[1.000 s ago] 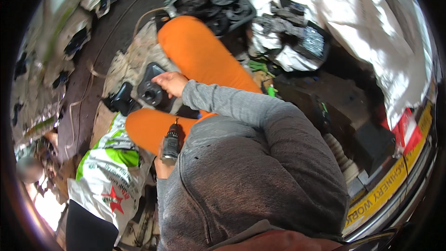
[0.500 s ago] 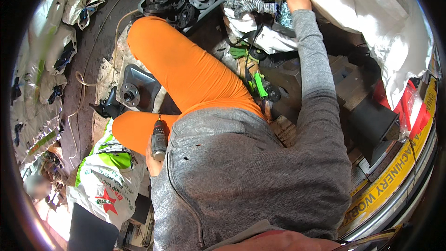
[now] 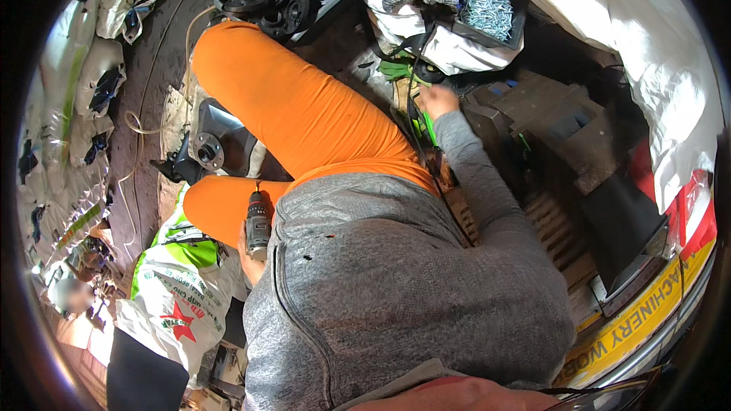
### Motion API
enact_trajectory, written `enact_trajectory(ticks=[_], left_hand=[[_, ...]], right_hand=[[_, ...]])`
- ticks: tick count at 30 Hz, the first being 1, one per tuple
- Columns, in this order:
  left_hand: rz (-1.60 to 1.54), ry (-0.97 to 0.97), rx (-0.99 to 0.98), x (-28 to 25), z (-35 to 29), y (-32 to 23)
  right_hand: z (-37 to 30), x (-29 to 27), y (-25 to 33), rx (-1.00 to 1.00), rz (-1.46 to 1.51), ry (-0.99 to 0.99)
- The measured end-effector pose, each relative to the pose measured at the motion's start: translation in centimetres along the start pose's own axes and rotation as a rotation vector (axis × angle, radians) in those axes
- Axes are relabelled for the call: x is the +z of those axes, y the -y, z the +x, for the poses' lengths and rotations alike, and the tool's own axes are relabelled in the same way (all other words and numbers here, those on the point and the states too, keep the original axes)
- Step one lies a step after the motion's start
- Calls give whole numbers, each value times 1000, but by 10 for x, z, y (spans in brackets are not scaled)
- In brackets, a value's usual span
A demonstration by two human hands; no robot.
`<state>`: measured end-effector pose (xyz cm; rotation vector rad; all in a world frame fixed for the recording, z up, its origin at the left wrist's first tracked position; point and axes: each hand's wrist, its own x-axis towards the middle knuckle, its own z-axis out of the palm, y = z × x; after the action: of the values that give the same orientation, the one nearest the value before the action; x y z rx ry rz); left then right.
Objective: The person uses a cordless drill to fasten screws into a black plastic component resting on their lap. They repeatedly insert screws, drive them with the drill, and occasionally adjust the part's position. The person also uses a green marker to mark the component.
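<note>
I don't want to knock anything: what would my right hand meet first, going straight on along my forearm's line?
Your right hand would probably meet the black round object just ahead, though depth is unclear and it might pass above.

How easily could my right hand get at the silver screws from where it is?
Probably yes: the screws lie uncovered in an open-topped black tray ahead of the right hand, with mainly white sheeting between.

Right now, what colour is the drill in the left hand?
Drill: grey and black, best seen in the head view.
</note>
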<state>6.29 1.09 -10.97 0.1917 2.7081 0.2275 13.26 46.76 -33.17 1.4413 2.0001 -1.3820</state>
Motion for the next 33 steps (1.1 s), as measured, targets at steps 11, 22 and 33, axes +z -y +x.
enact_trajectory(ticks=[11,22,33], left_hand=[[-386,452,12,-39,1,31],[-342,-72,11,-40,66,4],[-838,-55,620,-91,97,-119]], right_hand=[[57,67,-108,255,-807,93],[-1,-12,-18,-30,-970,146],[-174,5,296,-945,-2,806]])
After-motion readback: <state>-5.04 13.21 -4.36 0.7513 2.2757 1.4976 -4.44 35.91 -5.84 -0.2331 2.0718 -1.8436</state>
